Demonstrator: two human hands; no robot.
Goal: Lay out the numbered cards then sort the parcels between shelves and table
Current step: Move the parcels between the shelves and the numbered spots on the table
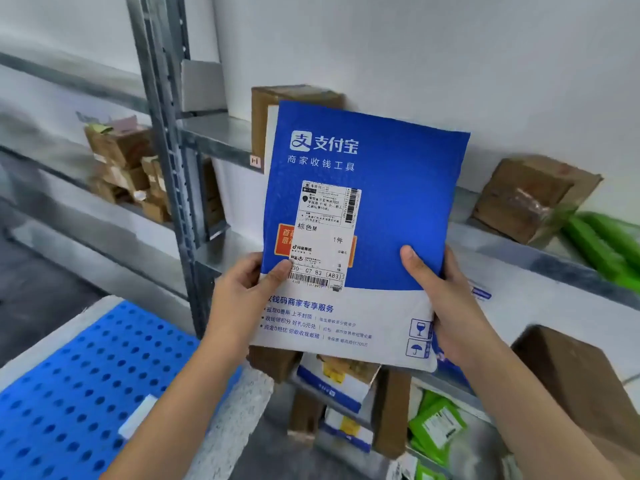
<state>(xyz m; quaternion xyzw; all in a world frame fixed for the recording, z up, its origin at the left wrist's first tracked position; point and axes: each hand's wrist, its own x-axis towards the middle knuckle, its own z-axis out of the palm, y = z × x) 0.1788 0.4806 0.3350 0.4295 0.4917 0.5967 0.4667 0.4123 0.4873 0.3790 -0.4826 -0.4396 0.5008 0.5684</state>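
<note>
Left hand (pixel 242 289), right hand (pixel 446 299) — gripping the lower sides of a blue-and-white padded mailer (pixel 381 174), upright before the metal shelving (pixel 166 98). Looks like label-reading mid-sort — calls next for matching its code to a shelf.

You had two hands up, left hand (pixel 242 289) and right hand (pixel 450 299), on one blue-and-white mailer (pixel 374 174) carrying one white label (pixel 325 233). On the shelf (pixel 221 133) behind it you had two brown boxes, the box behind the mailer (pixel 298 95) and the tilted box (pixel 530 199). Green parcels (pixel 606 247) beside the tilted box looked like two. The heap of small boxes (pixel 121 164) at the far left was too blurred for you to count
</note>
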